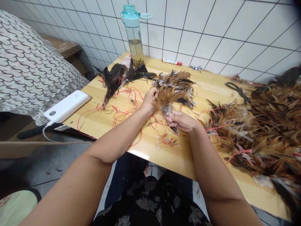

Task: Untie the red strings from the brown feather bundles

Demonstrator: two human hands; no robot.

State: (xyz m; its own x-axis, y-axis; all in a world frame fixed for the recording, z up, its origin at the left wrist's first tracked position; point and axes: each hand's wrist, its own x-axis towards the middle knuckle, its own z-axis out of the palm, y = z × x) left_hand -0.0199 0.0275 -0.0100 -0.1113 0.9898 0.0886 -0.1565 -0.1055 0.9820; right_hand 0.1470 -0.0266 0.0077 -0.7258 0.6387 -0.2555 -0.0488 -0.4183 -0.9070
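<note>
A bunch of brown feathers (168, 97) is held over the middle of the wooden table. My right hand (180, 121) is closed around its narrow grey base, with dark tips sticking out below the fingers. At the bunch's left edge is my left hand (150, 99), its fingers curled together against the feathers; part of them is hidden. Just behind lies a pile of brown and white feathers (188, 83). Loose red string (122, 116) tangles across the table under and left of my hands.
Black feathers (117, 77) lie at the back left, near a water bottle (135, 37). A red marker (171, 62) rests by the tiled wall. A white power bank (67, 106) sits at the left edge. A large heap of brown feathers (270, 125) covers the right side.
</note>
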